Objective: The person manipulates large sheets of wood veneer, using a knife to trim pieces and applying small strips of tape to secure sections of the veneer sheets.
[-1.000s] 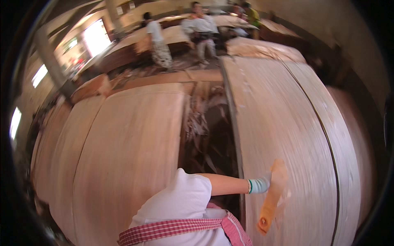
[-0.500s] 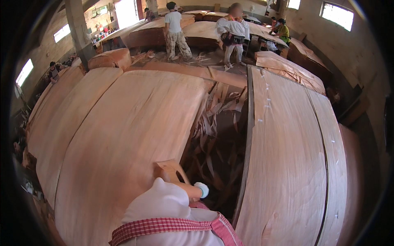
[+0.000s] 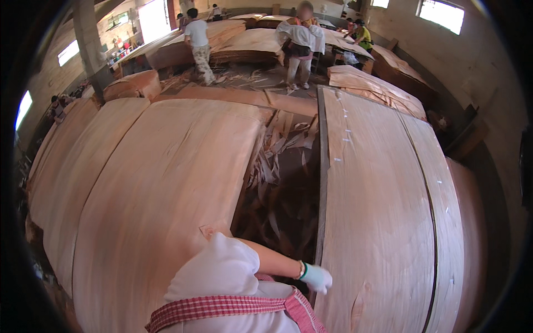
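My right hand [image 3: 317, 277], in a pale glove, reaches out from my white sleeve to the near left edge of a big stack of thin wood veneer sheets [image 3: 383, 222]. The fingers lie at that edge; whether they grip it is unclear. A small piece of veneer [image 3: 208, 230] lies on the wide veneer stack [image 3: 161, 194] to my left, just beyond my shoulder. My left hand is out of sight. A red checked apron band [image 3: 222, 308] crosses my front.
A dark gap full of veneer scraps [image 3: 283, 188] runs between the two stacks. More veneer stacks [image 3: 61, 150] lie at the left and at the back [image 3: 377, 83]. Several people [image 3: 300, 39] stand at the far tables. A wall [image 3: 477, 72] runs along the right.
My hand held a small veneer piece over the left stack half a second ago. That piece now lies on the left stack, and my hand has swung right to the right stack's edge.
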Demonstrator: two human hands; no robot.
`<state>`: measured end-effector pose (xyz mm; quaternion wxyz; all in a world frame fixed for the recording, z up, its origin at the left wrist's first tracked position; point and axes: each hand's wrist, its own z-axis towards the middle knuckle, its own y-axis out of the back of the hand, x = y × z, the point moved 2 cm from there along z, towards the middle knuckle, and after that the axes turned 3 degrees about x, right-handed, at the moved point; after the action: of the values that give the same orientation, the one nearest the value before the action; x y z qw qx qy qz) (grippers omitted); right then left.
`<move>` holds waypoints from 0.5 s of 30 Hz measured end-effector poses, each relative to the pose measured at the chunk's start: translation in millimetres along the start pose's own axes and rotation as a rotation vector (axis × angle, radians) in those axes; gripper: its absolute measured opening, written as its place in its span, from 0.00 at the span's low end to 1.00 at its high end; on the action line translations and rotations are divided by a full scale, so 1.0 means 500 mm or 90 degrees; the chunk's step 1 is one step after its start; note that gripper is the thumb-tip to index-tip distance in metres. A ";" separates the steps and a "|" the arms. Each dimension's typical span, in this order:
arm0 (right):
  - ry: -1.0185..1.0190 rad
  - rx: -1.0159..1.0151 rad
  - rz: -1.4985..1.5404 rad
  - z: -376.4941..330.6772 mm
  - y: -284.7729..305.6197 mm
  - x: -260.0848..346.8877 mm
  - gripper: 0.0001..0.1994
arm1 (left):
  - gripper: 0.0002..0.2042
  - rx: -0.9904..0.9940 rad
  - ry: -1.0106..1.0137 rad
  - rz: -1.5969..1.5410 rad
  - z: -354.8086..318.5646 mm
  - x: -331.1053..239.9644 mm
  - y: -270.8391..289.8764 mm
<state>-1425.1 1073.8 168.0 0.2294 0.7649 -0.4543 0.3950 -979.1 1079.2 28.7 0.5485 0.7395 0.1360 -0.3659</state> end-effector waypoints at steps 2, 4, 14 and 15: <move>0.057 -0.098 0.008 0.017 -0.184 0.133 0.09 | 0.15 0.229 -0.039 -0.263 0.033 -0.075 -0.023; 0.058 -0.177 -0.077 0.046 -0.322 0.229 0.10 | 0.12 0.321 0.019 -0.567 0.031 -0.148 -0.017; 0.180 -0.076 -0.172 0.136 -0.463 0.192 0.08 | 0.04 -0.171 0.064 -0.915 0.055 -0.145 0.072; 0.201 -0.067 -0.148 0.142 -0.476 0.190 0.08 | 0.04 -0.179 0.078 -0.944 0.048 -0.139 0.078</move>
<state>-1162.6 1089.2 205.8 0.3818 0.7276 -0.3410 0.4567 -1013.4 1057.0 101.0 0.2389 0.3964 0.6734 -0.5766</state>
